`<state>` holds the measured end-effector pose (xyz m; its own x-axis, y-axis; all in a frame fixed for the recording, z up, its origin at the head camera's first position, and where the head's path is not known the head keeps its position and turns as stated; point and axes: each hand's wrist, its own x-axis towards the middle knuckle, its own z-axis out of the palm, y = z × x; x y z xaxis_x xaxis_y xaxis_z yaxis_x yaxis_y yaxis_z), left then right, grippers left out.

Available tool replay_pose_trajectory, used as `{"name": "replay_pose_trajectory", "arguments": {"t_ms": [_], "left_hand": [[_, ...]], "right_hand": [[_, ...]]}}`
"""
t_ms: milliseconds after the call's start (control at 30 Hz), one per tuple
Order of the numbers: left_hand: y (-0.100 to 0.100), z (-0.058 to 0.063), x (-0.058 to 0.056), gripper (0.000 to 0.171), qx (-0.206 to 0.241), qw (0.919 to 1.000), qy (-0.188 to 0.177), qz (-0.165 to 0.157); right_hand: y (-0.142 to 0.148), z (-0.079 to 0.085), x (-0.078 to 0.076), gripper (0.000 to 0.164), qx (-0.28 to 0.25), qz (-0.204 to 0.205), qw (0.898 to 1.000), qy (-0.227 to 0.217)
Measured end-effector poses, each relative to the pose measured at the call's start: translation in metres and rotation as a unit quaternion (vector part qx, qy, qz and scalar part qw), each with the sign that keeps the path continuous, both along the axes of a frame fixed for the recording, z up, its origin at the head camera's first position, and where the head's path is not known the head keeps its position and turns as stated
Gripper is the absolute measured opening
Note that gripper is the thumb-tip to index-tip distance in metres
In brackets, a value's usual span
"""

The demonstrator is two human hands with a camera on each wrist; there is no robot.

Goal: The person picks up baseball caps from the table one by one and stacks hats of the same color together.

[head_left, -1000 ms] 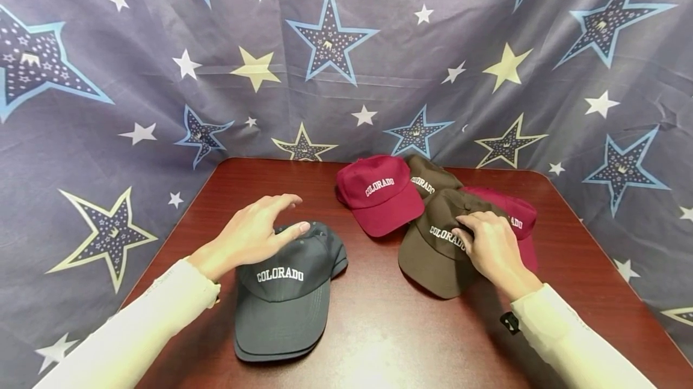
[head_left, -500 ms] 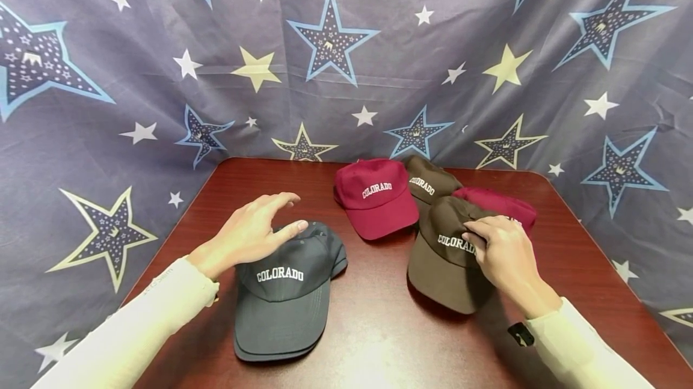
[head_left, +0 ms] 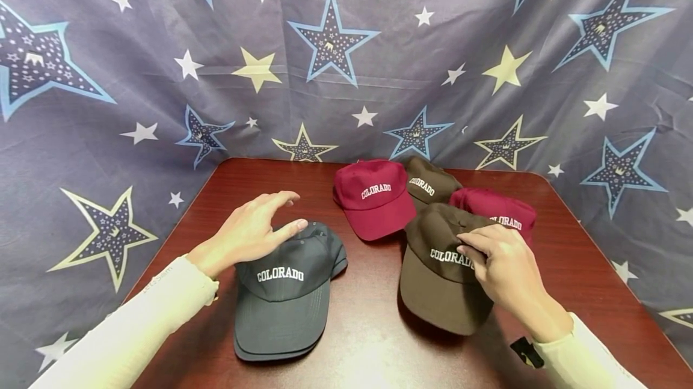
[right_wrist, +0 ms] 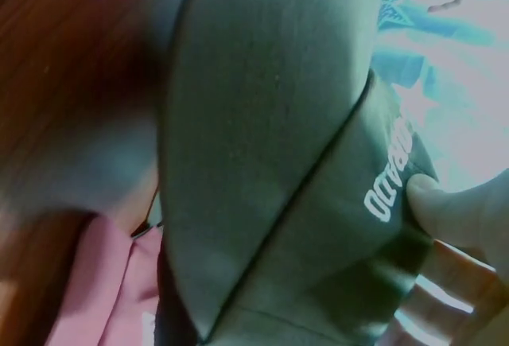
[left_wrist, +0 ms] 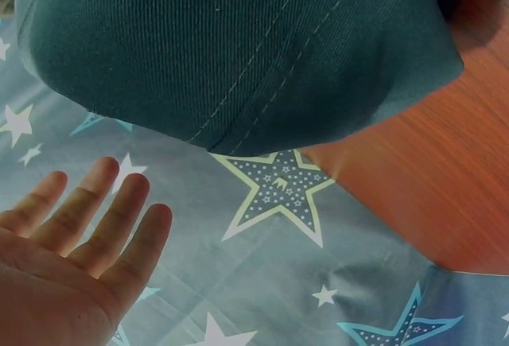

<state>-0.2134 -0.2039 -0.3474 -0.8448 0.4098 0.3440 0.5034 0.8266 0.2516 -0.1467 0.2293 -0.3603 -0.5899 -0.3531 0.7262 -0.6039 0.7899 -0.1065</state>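
Observation:
My right hand [head_left: 506,263] pinches the crown of a brown cap [head_left: 446,293] lettered COLORADO, which hangs tilted with its brim toward me. In the right wrist view the thumb [right_wrist: 457,207] presses beside the white lettering of that brown cap [right_wrist: 278,123]. On the left, my left hand [head_left: 251,229] hovers over dark grey caps [head_left: 284,311] that look stacked, brim on brim. Its fingers are extended and hold nothing. The left wrist view shows the open hand [left_wrist: 79,258] apart from the dark cap [left_wrist: 238,52].
A maroon cap [head_left: 373,196] lies at the back, beside another brown cap [head_left: 430,178]. Farther right sits a second maroon cap [head_left: 492,205], partly hidden by the held cap. The reddish wooden table [head_left: 357,329] ends at a star-patterned cloth [head_left: 357,94].
The right hand has drawn the brown cap toward me and away from the other caps. The back maroon cap shifted slightly. My left hand has stayed nearly still.

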Motion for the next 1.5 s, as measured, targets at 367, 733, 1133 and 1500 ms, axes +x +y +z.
{"name": "replay_pose_trajectory", "arguments": {"t_ms": [367,733,1133,1500], "left_hand": [[0.000,0.000,0.000,0.062,0.001,1.0000,0.001,-0.001],[-0.001,-0.001,0.001,0.063,0.002,1.0000,-0.008,-0.001],[-0.001,0.000,0.002,0.062,0.004,1.0000,-0.004,-0.004],[-0.001,0.000,0.001,0.063,0.003,0.9999,-0.009,-0.004]], "right_hand": [[-0.023,-0.001,0.010,0.019,0.000,0.093,0.996,0.007],[-0.045,-0.017,0.010,0.018,0.011,0.125,0.992,-0.004],[-0.057,-0.031,0.000,0.017,0.014,0.138,0.990,-0.020],[-0.065,-0.037,-0.008,0.017,0.013,0.131,0.990,-0.043]]}}
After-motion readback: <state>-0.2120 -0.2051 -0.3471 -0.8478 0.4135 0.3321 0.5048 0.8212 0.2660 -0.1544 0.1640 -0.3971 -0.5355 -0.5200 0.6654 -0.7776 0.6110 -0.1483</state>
